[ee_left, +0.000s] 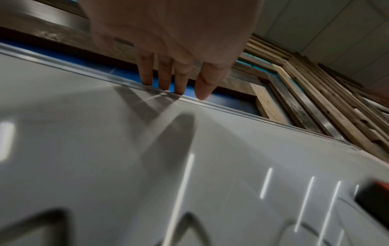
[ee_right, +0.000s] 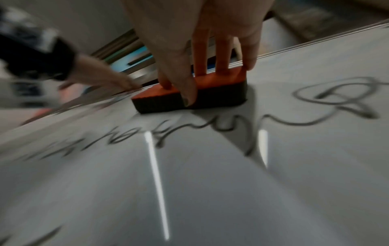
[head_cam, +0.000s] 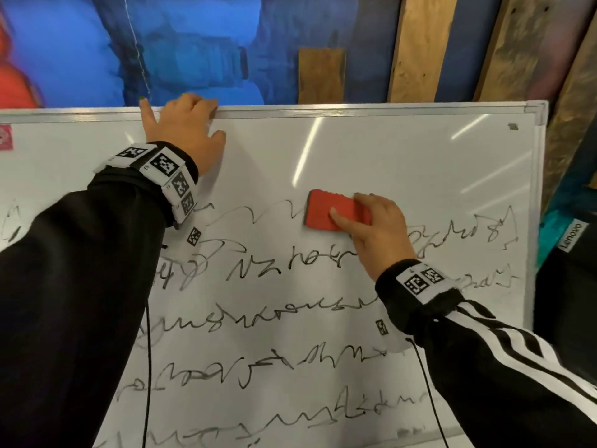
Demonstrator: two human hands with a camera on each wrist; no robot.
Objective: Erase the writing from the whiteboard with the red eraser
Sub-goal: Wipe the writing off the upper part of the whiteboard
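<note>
A person in a black jacket reaches both arms up to a tilted whiteboard [head_cam: 403, 150]. The left hand [head_cam: 184, 130] sits at the board's top edge, its fingers [ee_left: 164, 78] hooked over the metal frame and the thumb lying on the white face; the left wrist view shows the fingertips touching the frame strip. The right hand [head_cam: 378, 227], lower and to the right, grips the red eraser [head_cam: 326, 213]: the thumb presses its near long side, the other fingers [ee_right: 221, 55] come down on its red back and far edge, and the dark felt underside lies flat against the board.

Behind the board stand rough wooden planks [head_cam: 416, 46] and a blue painted wall [head_cam: 193, 50]. A black box marked Lenovo [head_cam: 570, 240] sits just past the board's right edge. A pink sticker [head_cam: 5, 137] shows at the board's upper left, partly cut off. Thin black cables hang from both wrist bands across the writing.

The board's upper band is blank and glossy, streaked with reflections of ceiling lights. Below it run rows of black scrawled writing [head_cam: 258, 315], illegible, filling the board to the bottom of the head view. The eraser rests on the topmost row, near the board's middle, with a wavy line leading away to its left and fainter scrawl to the right of the hand.
</note>
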